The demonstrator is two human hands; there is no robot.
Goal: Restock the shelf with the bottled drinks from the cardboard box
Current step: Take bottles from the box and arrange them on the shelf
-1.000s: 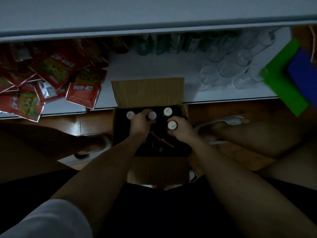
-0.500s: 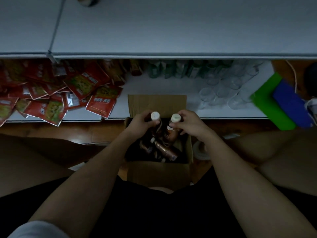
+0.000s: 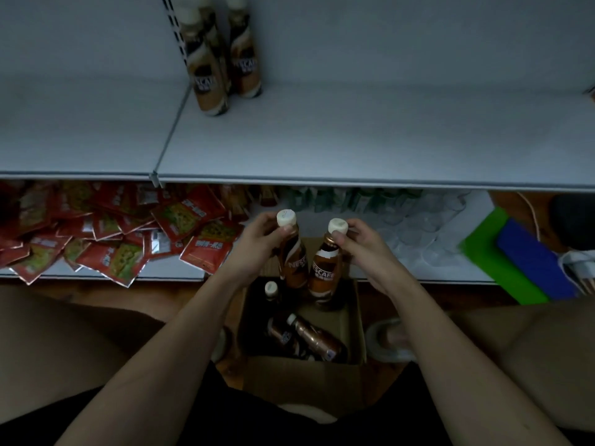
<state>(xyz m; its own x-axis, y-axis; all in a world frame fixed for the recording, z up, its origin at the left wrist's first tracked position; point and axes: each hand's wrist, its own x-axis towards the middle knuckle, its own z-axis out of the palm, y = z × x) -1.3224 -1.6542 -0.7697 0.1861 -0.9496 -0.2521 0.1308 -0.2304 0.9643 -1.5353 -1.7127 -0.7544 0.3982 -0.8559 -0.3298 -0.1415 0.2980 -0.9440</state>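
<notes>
My left hand [image 3: 259,241] grips a brown coffee bottle [image 3: 294,263] by its neck under the white cap. My right hand [image 3: 362,243] holds a second coffee bottle [image 3: 323,273] the same way. Both bottles hang upright, side by side, above the open cardboard box [image 3: 306,378] on the floor between my knees. Inside the box one bottle stands [image 3: 271,291] and others lie on their sides [image 3: 317,338]. Two more coffee bottles [image 3: 209,82] stand at the back of the white shelf [image 3: 354,140] above.
The bottom shelf holds a heap of red snack packets [image 3: 109,236] at left, green bottles [image 3: 338,199] at the back and clear plastic cups [image 3: 418,233] at right. A green and blue board [image 3: 515,259] leans at far right. My legs flank the box.
Both hands have lifted one bottle each out of the box and raised them. My view has tilted up, bringing the upper shelf and its two bottles into sight.
</notes>
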